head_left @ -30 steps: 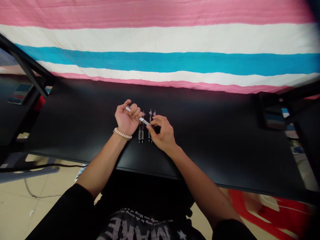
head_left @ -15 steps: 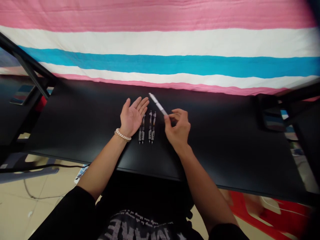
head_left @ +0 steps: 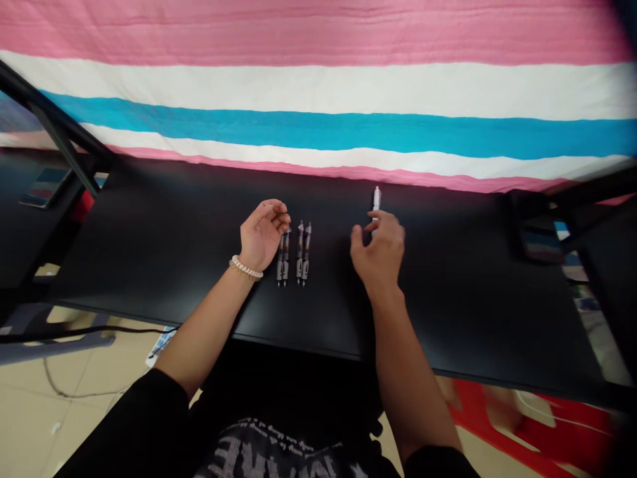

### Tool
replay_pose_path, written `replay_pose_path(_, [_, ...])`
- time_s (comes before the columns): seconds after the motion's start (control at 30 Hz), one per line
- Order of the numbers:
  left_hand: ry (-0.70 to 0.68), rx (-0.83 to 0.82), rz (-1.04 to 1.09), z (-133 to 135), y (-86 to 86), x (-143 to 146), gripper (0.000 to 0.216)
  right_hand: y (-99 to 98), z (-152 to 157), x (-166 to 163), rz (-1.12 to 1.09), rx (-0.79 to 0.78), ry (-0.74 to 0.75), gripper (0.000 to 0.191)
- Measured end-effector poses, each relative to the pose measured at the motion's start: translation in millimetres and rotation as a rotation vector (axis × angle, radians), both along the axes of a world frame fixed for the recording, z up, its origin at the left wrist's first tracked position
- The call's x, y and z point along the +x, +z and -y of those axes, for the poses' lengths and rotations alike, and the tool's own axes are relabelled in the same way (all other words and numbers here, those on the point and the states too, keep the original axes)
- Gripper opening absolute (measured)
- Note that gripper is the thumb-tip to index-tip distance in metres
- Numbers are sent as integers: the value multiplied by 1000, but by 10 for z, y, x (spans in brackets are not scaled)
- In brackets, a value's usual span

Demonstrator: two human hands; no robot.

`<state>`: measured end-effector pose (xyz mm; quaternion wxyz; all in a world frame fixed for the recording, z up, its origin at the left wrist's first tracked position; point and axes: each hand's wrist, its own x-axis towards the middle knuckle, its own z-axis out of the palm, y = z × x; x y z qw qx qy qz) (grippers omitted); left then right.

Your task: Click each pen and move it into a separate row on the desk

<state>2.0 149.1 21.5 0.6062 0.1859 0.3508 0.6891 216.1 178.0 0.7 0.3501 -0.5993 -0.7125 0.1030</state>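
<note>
My right hand (head_left: 379, 251) pinches a white pen (head_left: 376, 200) that points away from me, over the black table (head_left: 149, 245) to the right of the middle. My left hand (head_left: 263, 232), with a bead bracelet at the wrist, rests palm up on the table with its fingers loosely curled and nothing in them. Right beside its fingers lie several dark pens (head_left: 293, 253) in a neat row, side by side, pointing away from me.
A pink, white and blue striped cloth (head_left: 318, 99) hangs behind the table. Dark metal frames stand at the far left (head_left: 54, 129) and right. A red plastic thing (head_left: 537, 411) sits on the tiled floor under the table's right end.
My left hand let go of the white pen and opened, then curled loosely. My right hand carried the pen away to the right and turned it upright.
</note>
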Motion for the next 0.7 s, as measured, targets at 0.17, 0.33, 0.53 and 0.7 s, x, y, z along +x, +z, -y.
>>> replay_pose_path(0.17, [-7, 3, 9, 13, 21, 4, 8, 29, 189, -236, -175, -353, 642, 38])
replay_pose_path(0.33, [-53, 26, 13, 28, 15, 21, 5, 15, 242, -276, -69, -298, 698, 36])
replay_pose_path(0.53, [-53, -12, -13, 36, 47, 41, 6, -13, 225, -267, 39, -135, 662, 11])
replay_pose_path(0.7, [0, 25, -82, 4, -28, 50, 4, -25, 252, -309, -239, -195, 528, 1])
